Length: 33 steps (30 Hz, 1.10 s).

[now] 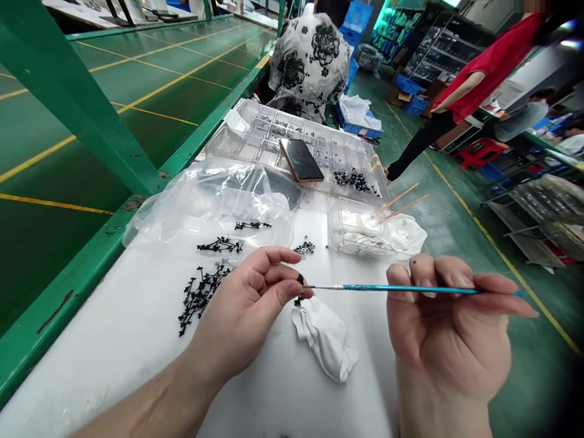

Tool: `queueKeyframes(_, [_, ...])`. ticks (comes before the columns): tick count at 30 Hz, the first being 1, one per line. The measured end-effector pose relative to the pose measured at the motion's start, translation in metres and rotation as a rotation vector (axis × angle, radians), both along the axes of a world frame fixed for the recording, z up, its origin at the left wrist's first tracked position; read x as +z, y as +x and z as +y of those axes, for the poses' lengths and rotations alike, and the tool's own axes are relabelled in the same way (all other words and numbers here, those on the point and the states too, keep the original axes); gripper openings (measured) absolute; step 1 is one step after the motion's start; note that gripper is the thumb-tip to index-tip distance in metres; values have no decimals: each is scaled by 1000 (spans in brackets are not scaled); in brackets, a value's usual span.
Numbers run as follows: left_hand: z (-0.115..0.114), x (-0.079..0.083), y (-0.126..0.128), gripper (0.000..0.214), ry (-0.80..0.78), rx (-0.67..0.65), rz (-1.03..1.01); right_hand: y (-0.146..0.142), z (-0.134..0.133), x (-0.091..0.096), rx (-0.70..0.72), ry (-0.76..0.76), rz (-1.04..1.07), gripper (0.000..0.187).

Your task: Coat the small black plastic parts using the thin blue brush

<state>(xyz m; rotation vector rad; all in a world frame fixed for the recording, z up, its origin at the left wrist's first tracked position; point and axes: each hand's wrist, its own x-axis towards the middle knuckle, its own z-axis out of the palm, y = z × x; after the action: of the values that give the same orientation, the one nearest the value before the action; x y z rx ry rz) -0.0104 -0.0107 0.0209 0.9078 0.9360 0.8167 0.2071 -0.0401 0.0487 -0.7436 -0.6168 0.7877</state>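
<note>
Between thumb and fingers, my left hand (255,304) pinches a small black part (299,299), mostly covered by the fingertips. My right hand (449,328) grips a thin blue-handled paintbrush (392,289) held level, its tip touching or very close to the black part. Left of my left hand lies a pile of black branched plastic pieces (201,292), with smaller groups (221,244) behind it. A few small nuts or rings (305,246) sit just beyond my left fingertips. Below the brush, a crumpled white cloth (326,340) rests on the white table (274,389).
A clear plastic bag (214,201) spreads at the back left. Behind it stands a compartment tray (255,146) holding small parts, with a phone (302,160) on top. A clear box (342,234) with white cloths and wooden sticks is at right. A green rail (109,243) borders the left; people are beyond.
</note>
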Motion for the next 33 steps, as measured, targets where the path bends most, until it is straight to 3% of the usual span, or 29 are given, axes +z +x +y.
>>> queueKeyframes(20, [-1,-2,1,17,4,-28,63,4,2,-10,2,45,-122,8])
queueKeyframes(24, [0,-2,0,18,10,-33,68,14,3,-3,-96,75,-135,11])
queueKeyframes(28, [4,-4,-2,21,10,-15,79,22,-1,3,-243,140,-518,24])
queueKeyframes(30, [7,-5,-3,22,13,7,93,18,-2,-2,-214,28,-911,22])
queueKeyframes(33, [10,-4,-5,24,24,44,103,3,4,-21,-41,-234,-1536,15])
